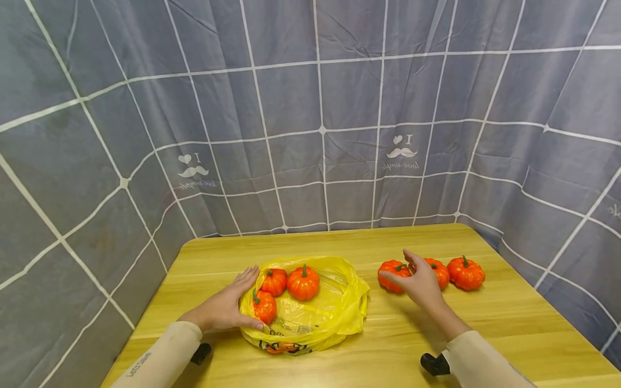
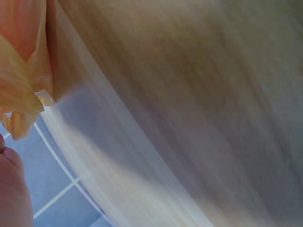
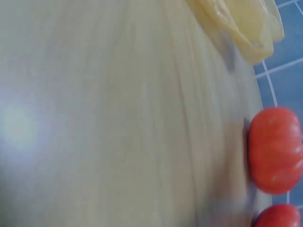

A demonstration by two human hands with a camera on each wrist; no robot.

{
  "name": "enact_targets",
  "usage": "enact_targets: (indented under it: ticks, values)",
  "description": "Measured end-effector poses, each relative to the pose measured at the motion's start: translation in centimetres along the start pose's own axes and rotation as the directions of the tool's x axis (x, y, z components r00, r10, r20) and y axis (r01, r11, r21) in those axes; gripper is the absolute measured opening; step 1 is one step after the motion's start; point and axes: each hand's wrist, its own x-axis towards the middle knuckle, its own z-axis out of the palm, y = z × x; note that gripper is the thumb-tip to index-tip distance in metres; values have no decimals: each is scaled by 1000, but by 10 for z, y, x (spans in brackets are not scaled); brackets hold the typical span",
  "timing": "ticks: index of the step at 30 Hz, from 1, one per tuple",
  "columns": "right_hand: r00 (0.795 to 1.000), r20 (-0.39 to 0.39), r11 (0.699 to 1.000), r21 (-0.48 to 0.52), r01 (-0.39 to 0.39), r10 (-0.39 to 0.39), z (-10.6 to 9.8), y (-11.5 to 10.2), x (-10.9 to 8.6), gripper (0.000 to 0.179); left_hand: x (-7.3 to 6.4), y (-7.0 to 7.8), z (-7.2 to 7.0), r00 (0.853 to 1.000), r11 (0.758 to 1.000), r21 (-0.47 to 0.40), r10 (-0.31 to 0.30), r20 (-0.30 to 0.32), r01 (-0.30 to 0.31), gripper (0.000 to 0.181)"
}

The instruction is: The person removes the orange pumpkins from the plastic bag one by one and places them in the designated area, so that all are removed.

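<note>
Touching the left side of the yellow bag with the outspread left hand, just beside two of the three pumpkins inside. Framing the leftmost loose pumpkin between parted thumb and fingers of the right hand; cannot tell whether touching it. With two more pumpkins just to that hand's right, toward the table's right edge.

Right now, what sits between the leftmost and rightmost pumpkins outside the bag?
Another orange pumpkin, partly hidden behind the right hand, as the head view shows.
</note>
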Motion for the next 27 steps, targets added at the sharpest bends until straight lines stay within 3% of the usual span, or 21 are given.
enact_targets:
  ticks: [12, 18, 27]
  values:
    - [996, -53, 993, -105, 63, -69, 11, -28, 11, 98, 2, 0, 0, 1000, 1000, 3, 10, 1, -10, 133]
    - [997, 0, 996, -19, 83, -83, 23, -39, 12, 94, 1, 0, 0, 1000, 1000, -6, 10, 5, -10, 133]
    - [987, 122, 988, 124, 92, -107, 58, -61, 11, 89, 0, 0, 1, 1000, 1000, -2, 7, 5, -7, 133]
